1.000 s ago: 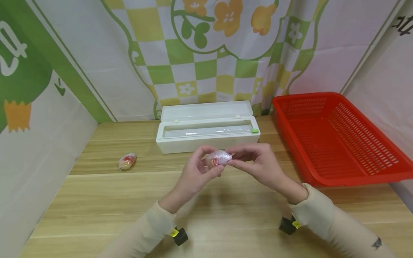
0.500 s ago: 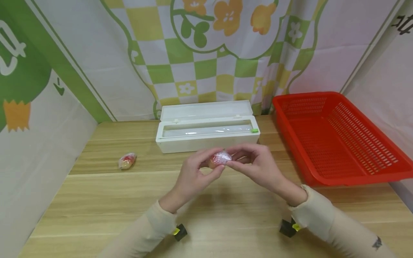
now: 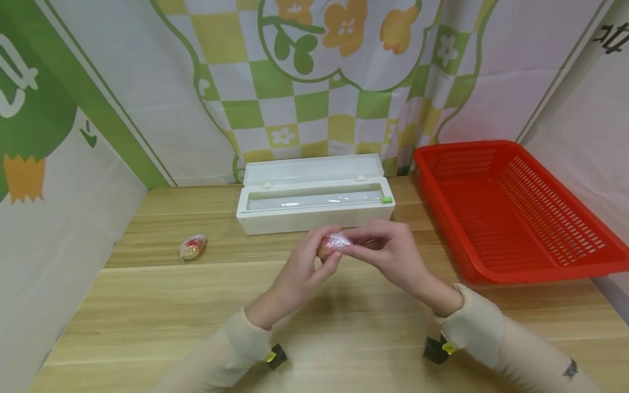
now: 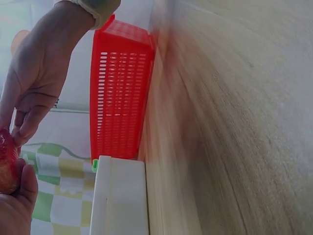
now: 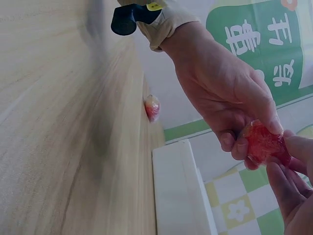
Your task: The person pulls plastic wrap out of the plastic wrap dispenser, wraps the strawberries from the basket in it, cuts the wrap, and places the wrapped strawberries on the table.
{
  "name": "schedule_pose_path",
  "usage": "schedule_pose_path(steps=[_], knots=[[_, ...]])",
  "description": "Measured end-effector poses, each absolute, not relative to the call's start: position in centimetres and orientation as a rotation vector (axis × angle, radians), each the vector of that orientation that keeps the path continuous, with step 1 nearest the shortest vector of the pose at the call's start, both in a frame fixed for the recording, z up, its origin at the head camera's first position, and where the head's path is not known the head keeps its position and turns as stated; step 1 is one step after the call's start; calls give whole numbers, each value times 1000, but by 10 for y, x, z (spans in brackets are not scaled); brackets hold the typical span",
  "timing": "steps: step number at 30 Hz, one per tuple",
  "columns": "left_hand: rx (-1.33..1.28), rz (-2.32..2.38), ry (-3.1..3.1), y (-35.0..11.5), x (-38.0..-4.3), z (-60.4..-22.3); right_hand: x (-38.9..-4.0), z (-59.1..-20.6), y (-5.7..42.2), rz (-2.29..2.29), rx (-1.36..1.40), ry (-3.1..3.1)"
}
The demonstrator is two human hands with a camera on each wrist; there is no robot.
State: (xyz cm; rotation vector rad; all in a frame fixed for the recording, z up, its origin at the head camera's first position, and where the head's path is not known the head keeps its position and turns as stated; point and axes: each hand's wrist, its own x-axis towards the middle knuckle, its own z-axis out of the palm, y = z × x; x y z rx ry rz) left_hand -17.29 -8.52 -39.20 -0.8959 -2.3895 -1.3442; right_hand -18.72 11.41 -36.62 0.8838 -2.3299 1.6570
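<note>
A small red-and-yellow fruit (image 3: pixel 328 245) wrapped in clear, shiny film is held above the table; its exact kind is not plain. My left hand (image 3: pixel 301 273) grips it from the left, thumb in front and fingers behind. From the right, my right hand (image 3: pixel 393 251) pinches the film at the fruit's end. The right wrist view shows the wrapped fruit (image 5: pixel 264 142) between both hands' fingertips. Only part of the fruit (image 4: pixel 7 164) enters the left wrist view. A second film-wrapped fruit (image 3: pixel 193 247) lies on the table at the left.
Behind the hands stands a white cling film box (image 3: pixel 314 220), lid raised, with a roll inside and a green slider (image 3: pixel 386 200) at its right end. To the right is a red perforated basket (image 3: pixel 454 229). Printed curtains (image 3: pixel 314 120) hang along the back and sides.
Both hands stay in about the same place. The held fruit has turned between the fingers, and the left hand's fingers have shifted round it. The second fruit has not moved.
</note>
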Motion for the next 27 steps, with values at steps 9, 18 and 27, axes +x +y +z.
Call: schedule_pose_path(steps=[9,18,27], knots=[[-851,-1542,-2458,-87,-172,-388,-185,-367,112,1507,878,-2326],[-790,-1704,-2495,-87,-171,-387,-187,-363,110,1368,937,-2268],[-811,-1789,-2424,-88,-172,-388,-187,-365,112,1217,1039,-2111]])
